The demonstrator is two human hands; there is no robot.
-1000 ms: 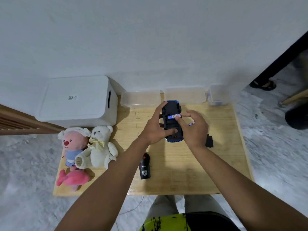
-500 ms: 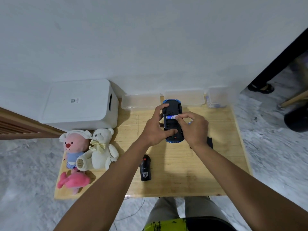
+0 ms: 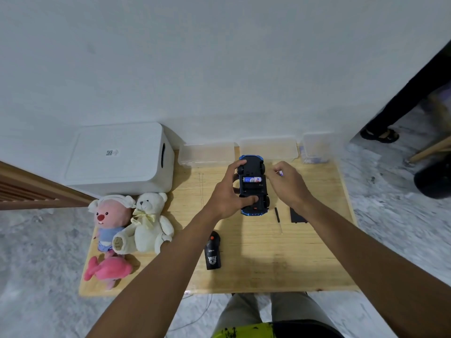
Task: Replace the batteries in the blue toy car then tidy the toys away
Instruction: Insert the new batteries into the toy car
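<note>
The left hand (image 3: 227, 198) clasps the upturned blue toy car (image 3: 252, 167), one battery (image 3: 252, 179) seated inside; beside the car, the right hand (image 3: 289, 184) fingers pinch a purple item (image 3: 280, 173).

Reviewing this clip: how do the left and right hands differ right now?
The left hand grips the upturned car, fingers on its far end and thumb on its near end; the right hand is off the car, to its right. The left hand is spread wide; the right hand is curled, pinching a small purple-tipped thing, probably a battery. Both are over the table, at its far side.
</note>
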